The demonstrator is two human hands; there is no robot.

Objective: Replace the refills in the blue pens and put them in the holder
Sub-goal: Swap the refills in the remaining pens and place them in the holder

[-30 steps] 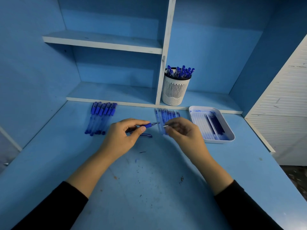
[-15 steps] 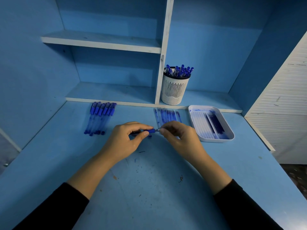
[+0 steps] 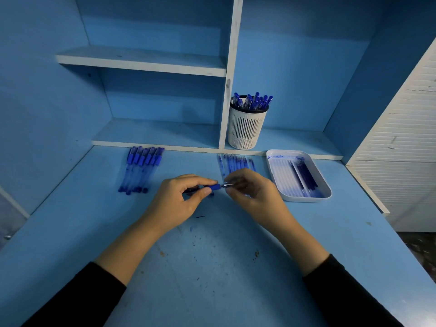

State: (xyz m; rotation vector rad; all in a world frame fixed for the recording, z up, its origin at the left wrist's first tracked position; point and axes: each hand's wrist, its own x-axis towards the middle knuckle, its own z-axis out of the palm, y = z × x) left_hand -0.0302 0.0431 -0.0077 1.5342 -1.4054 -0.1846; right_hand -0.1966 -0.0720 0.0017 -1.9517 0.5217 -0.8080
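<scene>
Blue pen level at frame centre, barrel gripped in the curled left hand, tip pinched by the right hand, loose refills just behind, tray right, holder above centre, spare pens left

Dim, heavy blue cast overall. Soft light from above; deep shadow under upper shelf. Wide-angle bowing at edges (white cabinet leans hard). Slight motion blur on right hand fingertips.
</scene>
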